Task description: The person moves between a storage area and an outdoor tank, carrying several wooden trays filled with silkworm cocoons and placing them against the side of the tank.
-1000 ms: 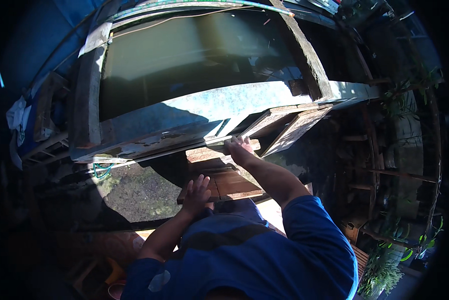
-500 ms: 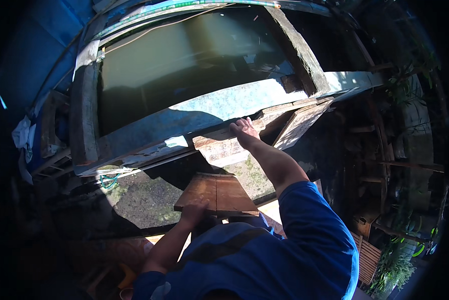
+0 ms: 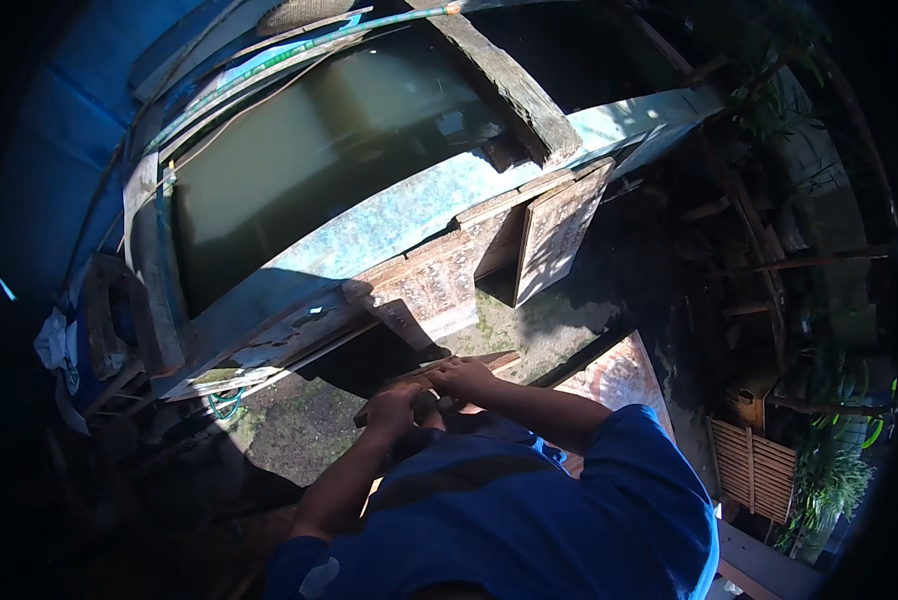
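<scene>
Close in front of my body, both hands grip a brown wooden board (image 3: 501, 361), tilted so that mostly its upper edge shows. My left hand (image 3: 393, 410) is closed over the board's left part. My right hand (image 3: 461, 381) is wrapped over its edge just to the right, nearly touching the left. The fingers' far sides are hidden, and my arms and blue shirt cover much of the board. Beyond my hands, a pale, weathered board (image 3: 434, 283) leans on the tank wall, and another board (image 3: 567, 232) leans farther right.
A blue-white tank wall (image 3: 394, 215) curves across the scene, holding murky water (image 3: 309, 150). A thick beam (image 3: 509, 85) crosses the tank. A patterned panel (image 3: 624, 375) lies at right, near a slatted wooden piece (image 3: 754, 468) and plants. A green hose (image 3: 227, 404) hangs at left.
My right hand has left the leaning pale board and come back to the brown board, joining my left. The brown board has tilted from showing its face to nearly edge-on. The view has shifted.
</scene>
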Demonstrator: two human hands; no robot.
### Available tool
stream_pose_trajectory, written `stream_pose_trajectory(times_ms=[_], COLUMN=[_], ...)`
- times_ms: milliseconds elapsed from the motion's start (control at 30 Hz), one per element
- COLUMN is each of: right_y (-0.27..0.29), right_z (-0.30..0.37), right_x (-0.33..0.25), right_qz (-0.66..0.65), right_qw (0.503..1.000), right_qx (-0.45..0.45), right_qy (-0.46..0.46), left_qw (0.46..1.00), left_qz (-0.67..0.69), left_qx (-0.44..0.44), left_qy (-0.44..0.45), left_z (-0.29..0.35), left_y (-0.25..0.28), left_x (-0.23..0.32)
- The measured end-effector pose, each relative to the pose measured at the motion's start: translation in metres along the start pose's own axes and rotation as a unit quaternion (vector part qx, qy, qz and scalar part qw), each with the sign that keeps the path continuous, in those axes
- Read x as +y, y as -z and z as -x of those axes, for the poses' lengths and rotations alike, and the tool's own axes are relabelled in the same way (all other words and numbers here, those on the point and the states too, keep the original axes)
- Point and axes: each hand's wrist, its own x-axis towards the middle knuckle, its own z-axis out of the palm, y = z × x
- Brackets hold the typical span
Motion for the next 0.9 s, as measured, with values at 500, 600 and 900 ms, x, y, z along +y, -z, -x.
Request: stream_pose_trajectory(times_ms=[500,600,900], right_y=[0.089,0.095,0.076], right_z=[0.057,0.058,0.023], right_x=[0.068,0.097,0.160], right_qz=[0.044,0.062,0.062], right_qw=[0.984,0.986,0.985], right_qx=[-0.014,0.003,0.002], right_qy=[-0.173,-0.157,-0.164], left_qw=[0.997,0.995,0.941], left_qz=[-0.046,-0.018,0.056], left_qx=[0.060,0.079,0.107], left_qy=[-0.010,0.065,0.316], left_z=[-0.031,-0.005,0.142], left_y=[0.040,0.029,-0.040], left_x=[0.086,0.051,-0.061])
